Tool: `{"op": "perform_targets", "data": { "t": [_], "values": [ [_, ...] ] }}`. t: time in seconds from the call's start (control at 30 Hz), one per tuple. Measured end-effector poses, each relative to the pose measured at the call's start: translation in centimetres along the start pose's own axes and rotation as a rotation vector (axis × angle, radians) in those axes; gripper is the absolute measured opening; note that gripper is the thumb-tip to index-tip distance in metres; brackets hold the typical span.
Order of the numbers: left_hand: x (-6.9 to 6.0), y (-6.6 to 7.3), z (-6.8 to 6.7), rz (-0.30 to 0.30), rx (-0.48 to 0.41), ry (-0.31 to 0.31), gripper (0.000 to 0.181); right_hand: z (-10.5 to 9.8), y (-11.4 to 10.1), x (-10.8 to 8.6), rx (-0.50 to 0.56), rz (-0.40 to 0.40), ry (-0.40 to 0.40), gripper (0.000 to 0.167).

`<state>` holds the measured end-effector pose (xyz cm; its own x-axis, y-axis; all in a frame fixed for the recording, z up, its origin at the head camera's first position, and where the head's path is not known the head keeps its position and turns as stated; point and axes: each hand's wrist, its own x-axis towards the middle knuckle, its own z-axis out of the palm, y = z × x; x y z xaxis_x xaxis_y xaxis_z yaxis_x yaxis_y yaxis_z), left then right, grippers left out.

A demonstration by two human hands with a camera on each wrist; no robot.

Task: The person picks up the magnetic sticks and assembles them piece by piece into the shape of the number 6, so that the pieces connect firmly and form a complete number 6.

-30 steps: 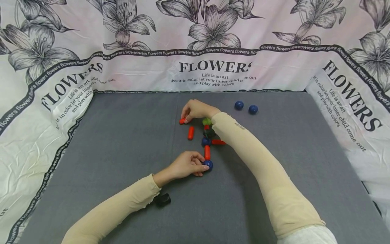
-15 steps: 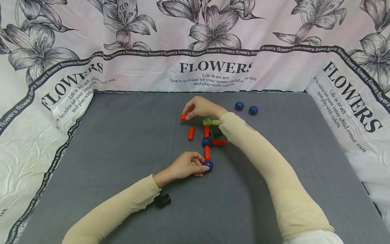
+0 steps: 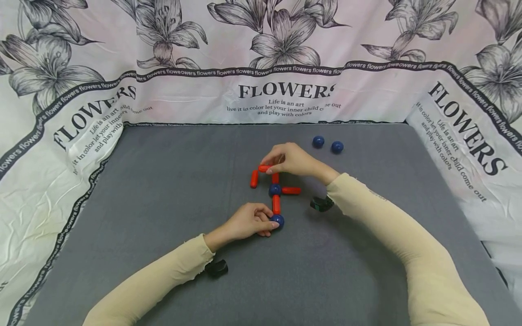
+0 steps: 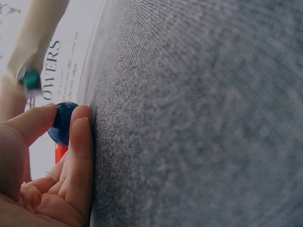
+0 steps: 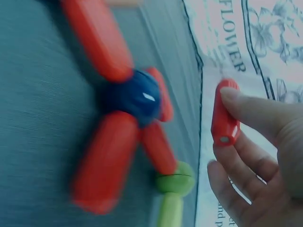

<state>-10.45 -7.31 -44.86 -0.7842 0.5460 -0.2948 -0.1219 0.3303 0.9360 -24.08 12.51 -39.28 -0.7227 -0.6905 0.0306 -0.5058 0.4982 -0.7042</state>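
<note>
My left hand (image 3: pixel 248 221) pinches a blue ball (image 4: pixel 61 124) between thumb and finger at the near end of a row of toy pieces. From that ball a red rod (image 3: pixel 276 204) runs to a second blue ball (image 5: pixel 135 97), which has another red rod (image 3: pixel 291 190) on its right side and one at its far side. A green ball (image 5: pixel 176 178) with a green rod (image 5: pixel 169 210) shows in the right wrist view; my right hand (image 3: pixel 294 159) hides both in the head view. That hand pinches a loose red rod (image 5: pixel 226 113), held above the row's far end.
One more red rod (image 3: pixel 254 179) lies left of the row. Two blue balls (image 3: pixel 318 141) rest at the back right. A black device (image 3: pixel 217 269) is at the left wrist, another (image 3: pixel 321 204) at the right. Printed cloth (image 3: pixel 281 95) borders the grey table (image 3: pixel 163 190).
My right hand has lifted the red rod off the table and carried it right, towards the row, with the forearm swinging right. My left hand stays on the blue ball.
</note>
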Motion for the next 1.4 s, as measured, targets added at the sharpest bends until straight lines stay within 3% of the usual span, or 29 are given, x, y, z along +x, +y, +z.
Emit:
{"op": "perform_targets", "data": {
  "t": [0.33,0.63,0.9,1.4],
  "values": [
    [0.1,-0.1,0.2,-0.001,0.007,0.006,0.034,3.1,0.3,-8.3,0.060,0.065,0.096,0.023],
    [0.0,-0.1,0.2,-0.012,0.001,0.009,0.032,4.3,0.1,-12.3,0.026,0.113,0.101,0.024],
    [0.0,-0.1,0.1,-0.013,-0.003,0.016,0.032,5.4,0.1,-13.5,0.054,0.087,0.066,0.023],
    [0.1,-0.2,0.2,0.000,0.002,0.014,0.032,6.4,-0.5,-13.3,0.062,0.064,0.065,0.020]
  ]
}}
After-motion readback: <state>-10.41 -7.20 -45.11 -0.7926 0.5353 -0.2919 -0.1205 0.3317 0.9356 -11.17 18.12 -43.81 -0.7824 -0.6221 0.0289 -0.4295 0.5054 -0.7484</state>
